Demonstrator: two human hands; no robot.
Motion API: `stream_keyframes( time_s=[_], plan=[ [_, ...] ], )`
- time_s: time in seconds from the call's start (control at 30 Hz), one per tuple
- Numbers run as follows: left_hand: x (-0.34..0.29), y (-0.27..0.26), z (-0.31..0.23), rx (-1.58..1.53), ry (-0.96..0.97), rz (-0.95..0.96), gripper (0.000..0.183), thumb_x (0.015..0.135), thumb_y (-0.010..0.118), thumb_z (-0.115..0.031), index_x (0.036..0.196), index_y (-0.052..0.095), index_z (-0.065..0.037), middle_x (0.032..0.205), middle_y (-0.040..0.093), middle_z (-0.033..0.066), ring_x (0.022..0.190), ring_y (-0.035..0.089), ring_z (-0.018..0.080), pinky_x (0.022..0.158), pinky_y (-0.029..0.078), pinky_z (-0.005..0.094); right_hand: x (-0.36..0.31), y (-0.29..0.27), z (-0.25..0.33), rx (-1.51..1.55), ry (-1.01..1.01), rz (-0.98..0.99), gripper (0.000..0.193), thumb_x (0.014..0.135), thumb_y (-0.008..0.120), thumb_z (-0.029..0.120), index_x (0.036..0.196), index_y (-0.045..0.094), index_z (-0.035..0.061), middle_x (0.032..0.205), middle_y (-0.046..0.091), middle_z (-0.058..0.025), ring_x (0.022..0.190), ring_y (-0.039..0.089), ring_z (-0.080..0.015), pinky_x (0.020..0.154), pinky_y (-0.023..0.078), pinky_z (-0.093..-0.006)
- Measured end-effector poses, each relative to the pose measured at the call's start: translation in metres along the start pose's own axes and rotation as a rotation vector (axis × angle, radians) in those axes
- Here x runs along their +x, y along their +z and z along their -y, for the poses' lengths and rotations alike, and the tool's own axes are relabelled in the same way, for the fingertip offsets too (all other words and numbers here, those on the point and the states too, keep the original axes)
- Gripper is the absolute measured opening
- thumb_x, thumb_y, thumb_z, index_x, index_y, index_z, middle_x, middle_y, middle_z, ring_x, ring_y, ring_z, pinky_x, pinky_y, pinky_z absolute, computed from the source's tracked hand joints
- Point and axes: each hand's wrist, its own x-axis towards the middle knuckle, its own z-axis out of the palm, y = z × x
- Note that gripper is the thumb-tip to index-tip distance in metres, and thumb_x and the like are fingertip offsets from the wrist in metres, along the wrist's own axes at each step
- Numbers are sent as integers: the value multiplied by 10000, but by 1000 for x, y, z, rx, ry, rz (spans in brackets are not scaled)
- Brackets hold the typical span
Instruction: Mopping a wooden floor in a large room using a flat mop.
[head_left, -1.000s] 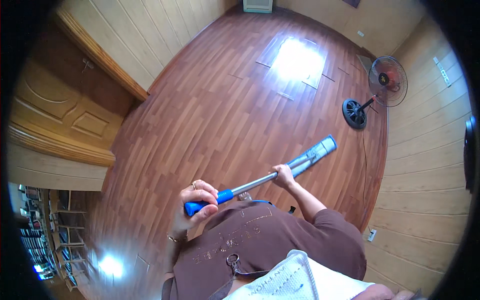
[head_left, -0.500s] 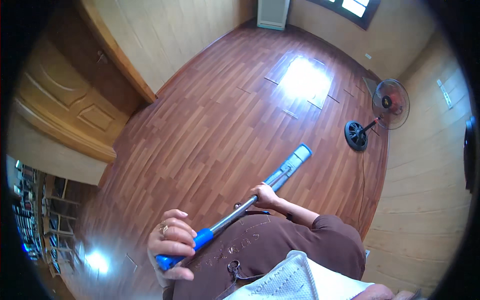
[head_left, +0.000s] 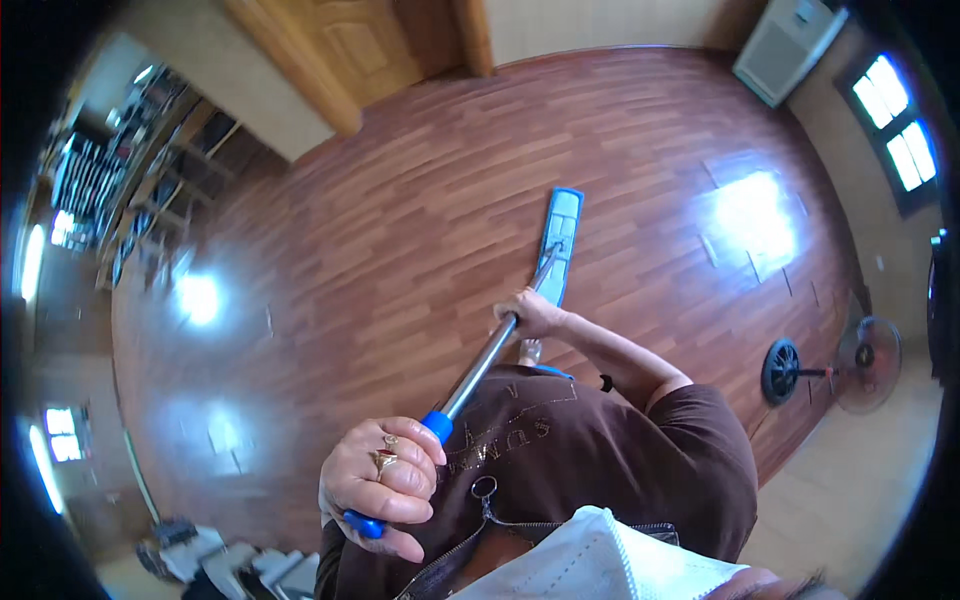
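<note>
A flat mop with a light-blue head [head_left: 563, 222] lies on the wood floor ahead of me, its metal pole [head_left: 482, 366] slanting back toward my body. My left hand [head_left: 385, 478], with rings on its fingers, is wrapped round the blue grip at the pole's upper end. Lower down, my right hand [head_left: 530, 313] closes round the metal pole, not far from the mop head. The head's underside is hidden against the boards.
A standing fan [head_left: 782, 371] with a round black base is at the right. A white floor-standing unit [head_left: 786, 50] stands at the far right, a wooden door [head_left: 365, 45] at the far left. Shelves and chairs [head_left: 180, 190] line the left. Bright light reflects off the floor [head_left: 420, 200].
My view has turned to the left, so the fan and window shift right. The mop head has swung leftward and farther ahead. Both hands keep their hold, the left now closed more tightly.
</note>
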Motion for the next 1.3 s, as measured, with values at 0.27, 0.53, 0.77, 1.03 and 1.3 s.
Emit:
stream_keyframes(
  time_s=[0.27,0.53,0.77,1.03,1.3],
  plan=[
    [-62,51,-81,338,35,-221,377,746,785,-365,830,658,-20,642,586,29,586,592,168,630,525,324,54,97,53,10,-249,288,224,680,703,286,803,622,117,771,644,-125,759,626,-348,665,491,-470],
    [-139,72,-222,369,-424,-402,254,813,705,-275,910,683,-41,672,668,59,460,596,118,563,544,267,91,191,182,168,-330,563,190,696,675,260,788,610,108,755,629,-131,765,611,-374,661,469,-483],
    [-140,83,-232,457,-187,-653,244,729,714,-265,805,656,-41,608,645,78,446,573,100,473,470,254,92,218,235,179,-339,593,145,656,650,190,731,590,82,718,617,-148,778,601,-382,653,452,-498],
    [-124,78,-235,521,67,-863,122,644,699,-63,603,584,-56,478,572,50,420,525,122,428,401,282,70,215,240,167,-289,485,226,745,679,256,665,571,74,671,593,-140,714,591,-375,604,445,-478],
    [-236,32,-271,288,-145,-449,137,801,650,-61,714,678,41,605,658,100,479,613,111,529,561,217,22,183,230,146,-94,321,116,614,660,156,701,608,98,670,606,-125,737,607,-372,623,459,-486]
  ],
)
